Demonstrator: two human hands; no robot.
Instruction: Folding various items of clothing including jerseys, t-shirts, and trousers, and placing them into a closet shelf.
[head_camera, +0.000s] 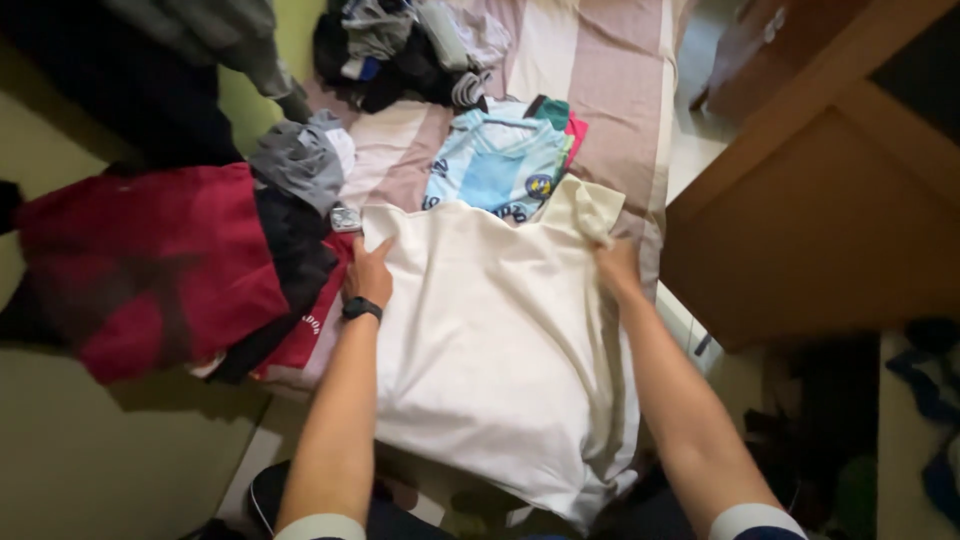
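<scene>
Cream shirt (490, 340) spread flat on striped bed (620, 90). Left hand (368, 275), fingers open, pressed flat on shirt's left edge; sleeve (590, 210) pinched by right hand (617, 265). Risk: fabric dragged crooked (uneven pull), creases set. Beyond, blue jersey (495, 170), dark clothes pile (400, 50).

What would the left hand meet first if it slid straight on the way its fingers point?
Probably the small grey patterned item just past the left hand's fingertips, at the cream shirt's corner; depth unclear.

Head cam, looks down, close over bed (610, 60).
</scene>
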